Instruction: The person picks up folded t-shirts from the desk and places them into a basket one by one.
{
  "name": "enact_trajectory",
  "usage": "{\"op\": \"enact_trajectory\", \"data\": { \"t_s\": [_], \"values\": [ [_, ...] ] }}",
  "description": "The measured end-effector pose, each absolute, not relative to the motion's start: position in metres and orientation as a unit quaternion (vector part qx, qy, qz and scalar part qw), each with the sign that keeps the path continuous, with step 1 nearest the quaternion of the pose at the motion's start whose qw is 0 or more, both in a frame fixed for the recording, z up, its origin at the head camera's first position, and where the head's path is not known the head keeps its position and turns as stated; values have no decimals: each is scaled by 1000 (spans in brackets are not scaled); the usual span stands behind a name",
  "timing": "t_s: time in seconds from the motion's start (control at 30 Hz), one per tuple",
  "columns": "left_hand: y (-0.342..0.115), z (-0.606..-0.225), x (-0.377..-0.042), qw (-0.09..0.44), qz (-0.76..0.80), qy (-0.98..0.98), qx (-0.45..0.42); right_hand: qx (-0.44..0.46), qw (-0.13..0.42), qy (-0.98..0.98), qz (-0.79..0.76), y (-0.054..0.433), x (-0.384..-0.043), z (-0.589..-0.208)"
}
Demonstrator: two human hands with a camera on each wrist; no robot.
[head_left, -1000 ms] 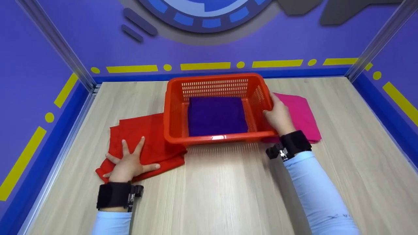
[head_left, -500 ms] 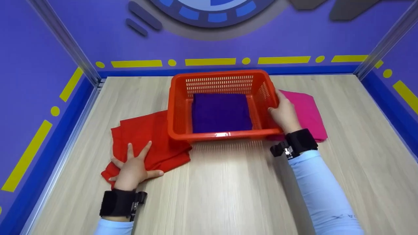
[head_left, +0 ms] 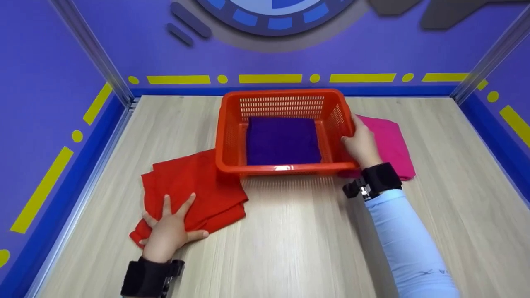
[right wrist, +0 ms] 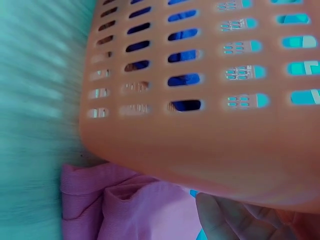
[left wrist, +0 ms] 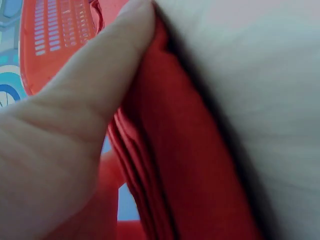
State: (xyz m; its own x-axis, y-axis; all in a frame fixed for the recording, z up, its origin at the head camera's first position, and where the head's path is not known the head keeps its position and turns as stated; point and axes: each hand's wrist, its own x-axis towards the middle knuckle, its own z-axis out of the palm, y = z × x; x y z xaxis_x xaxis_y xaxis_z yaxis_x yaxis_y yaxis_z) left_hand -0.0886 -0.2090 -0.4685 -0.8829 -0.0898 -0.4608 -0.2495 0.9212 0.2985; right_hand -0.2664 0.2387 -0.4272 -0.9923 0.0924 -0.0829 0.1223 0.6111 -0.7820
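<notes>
An orange slotted basket (head_left: pixel 285 167) stands mid-table with a folded purple cloth (head_left: pixel 283 140) lying flat in it. My right hand (head_left: pixel 359 140) grips the basket's right wall. In the right wrist view its fingers (right wrist: pixel 225 220) curl under the basket wall (right wrist: pixel 200 135), above a pink cloth (right wrist: pixel 135 210). My left hand (head_left: pixel 172 225) lies flat with spread fingers on a folded red cloth (head_left: pixel 198 190), left of the basket. The left wrist view shows a finger (left wrist: pixel 90 90) pressed on the red cloth (left wrist: pixel 185 165), with the basket (left wrist: pixel 55 35) behind it.
The pink cloth (head_left: pixel 391 142) lies on the wooden table (head_left: pixel 290 240) to the basket's right, partly under my right hand. Purple walls with yellow markings enclose the table at the back and on both sides.
My left hand has slid the red cloth toward me, drawing it out from under the basket's left corner. My right hand has kept its hold on the basket.
</notes>
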Motion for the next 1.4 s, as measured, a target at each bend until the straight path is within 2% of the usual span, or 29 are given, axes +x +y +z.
{"op": "enact_trajectory", "data": {
  "t_s": [0.4,0.93,1.13,1.4],
  "values": [
    [-206,-469,-51,199,155,967,-20,53,9,902,-429,245,-271,-427],
    [-196,-474,-2,272,159,948,-46,60,22,898,-435,242,-270,-429],
    [-191,-486,21,279,175,943,-48,55,25,898,-435,238,-270,-428],
    [-171,-483,21,281,181,942,-16,48,13,904,-425,237,-269,-426]
  ]
}}
